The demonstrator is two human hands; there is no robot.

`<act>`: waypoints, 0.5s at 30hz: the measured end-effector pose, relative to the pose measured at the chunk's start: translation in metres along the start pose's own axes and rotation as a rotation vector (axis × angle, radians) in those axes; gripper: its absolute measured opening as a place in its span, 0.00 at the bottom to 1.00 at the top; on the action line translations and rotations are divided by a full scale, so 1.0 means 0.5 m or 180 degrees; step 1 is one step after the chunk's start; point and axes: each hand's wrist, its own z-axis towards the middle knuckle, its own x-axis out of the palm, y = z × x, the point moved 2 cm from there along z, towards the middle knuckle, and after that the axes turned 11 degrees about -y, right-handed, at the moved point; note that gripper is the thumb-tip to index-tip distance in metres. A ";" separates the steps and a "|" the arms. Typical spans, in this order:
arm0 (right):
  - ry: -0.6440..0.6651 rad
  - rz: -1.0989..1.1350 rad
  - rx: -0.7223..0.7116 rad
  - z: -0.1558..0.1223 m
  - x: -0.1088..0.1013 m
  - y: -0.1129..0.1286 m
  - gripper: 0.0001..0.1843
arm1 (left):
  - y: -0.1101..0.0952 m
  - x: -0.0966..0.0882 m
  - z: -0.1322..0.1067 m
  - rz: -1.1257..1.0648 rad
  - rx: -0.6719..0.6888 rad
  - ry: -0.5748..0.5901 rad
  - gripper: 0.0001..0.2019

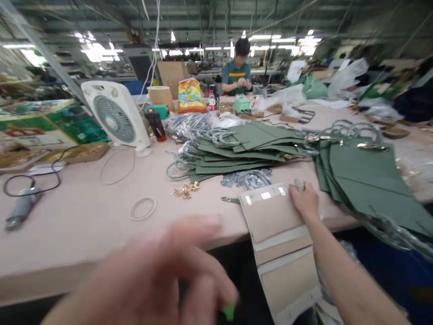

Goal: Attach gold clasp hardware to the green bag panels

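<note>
My right hand [306,201] grips the upper right edge of a long flat bag panel [282,219], with something grey on one fingertip. The panel shows its beige backing, has three small white patches near its top, and hangs over the table's front edge. A short green strap [230,199] with a metal end sticks out beside it. Large and smeared by motion, my left hand [169,271] is in the foreground, apart from the panel. A small bright green spot shows by its fingertip; whether it holds anything is unclear.
Stacked green bag panels [250,144] with clear-wrapped handles lie behind, more green panels [365,167] at right. Gold hardware [186,190], silvery pieces [237,178], a tape roll [143,209], a power screwdriver [22,210] and a fan [115,115] are on the table. A co-worker [237,74] sits opposite.
</note>
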 end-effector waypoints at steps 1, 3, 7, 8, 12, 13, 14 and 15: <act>-0.0102 0.0119 0.0004 -0.001 -0.004 0.006 0.26 | 0.018 0.025 0.023 0.0010 0.0026 0.0043 0.19; -0.0300 0.0648 0.0091 -0.004 -0.014 0.016 0.29 | 0.076 0.100 0.041 0.0233 0.0020 0.0508 0.12; -0.0486 0.2137 0.0463 -0.015 -0.048 0.024 0.26 | 0.236 0.257 0.004 0.0568 -0.0030 0.1363 0.15; -0.0577 0.2553 0.0535 -0.014 -0.059 0.026 0.24 | 0.272 0.287 -0.008 0.0632 0.0017 0.1431 0.17; -0.0373 0.4120 0.0798 -0.007 -0.095 0.056 0.15 | 0.367 0.370 -0.034 0.0754 0.0023 0.1653 0.19; -0.0063 0.4444 0.0935 -0.012 -0.100 0.073 0.14 | 0.380 0.381 -0.035 0.0767 -0.0026 0.1692 0.18; 0.0292 0.4702 0.1083 -0.021 -0.102 0.095 0.14 | 0.389 0.389 -0.035 0.0774 -0.0075 0.1725 0.18; 0.0622 0.4877 0.1218 -0.034 -0.102 0.120 0.14 | 0.397 0.395 -0.035 0.0775 -0.0115 0.1745 0.17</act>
